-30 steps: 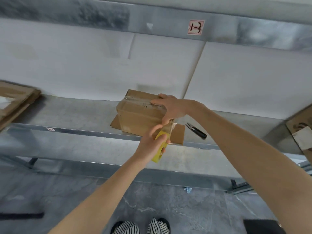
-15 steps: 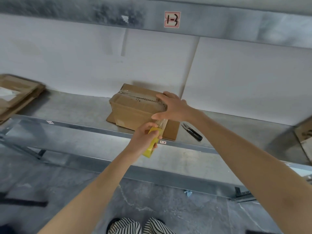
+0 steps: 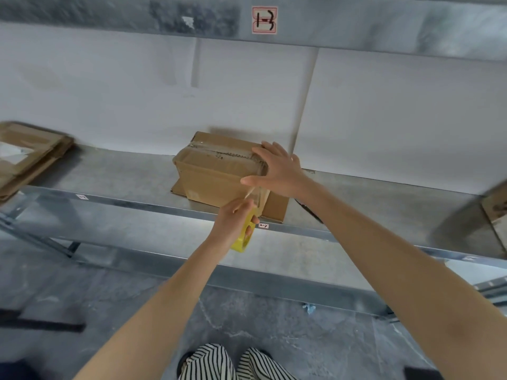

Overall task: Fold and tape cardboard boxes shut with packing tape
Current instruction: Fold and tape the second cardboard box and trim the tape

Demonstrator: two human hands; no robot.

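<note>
Cardboard box (image 3: 214,182) sits near the metal shelf's (image 3: 123,182) front edge.

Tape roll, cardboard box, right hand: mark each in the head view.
tape roll (image 3: 241,242), head view, yellow lower edge of the roll.
cardboard box (image 3: 211,185), head view, bare front face.
right hand (image 3: 277,173), head view, back of the hand.

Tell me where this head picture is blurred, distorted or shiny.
Head view: the wide lens bends the metal shelf; the flattened cardboard at left is blurred; the cardboard box is fairly sharp, its clear tape glinting; a soft shadow lies on the wall behind it.
</note>
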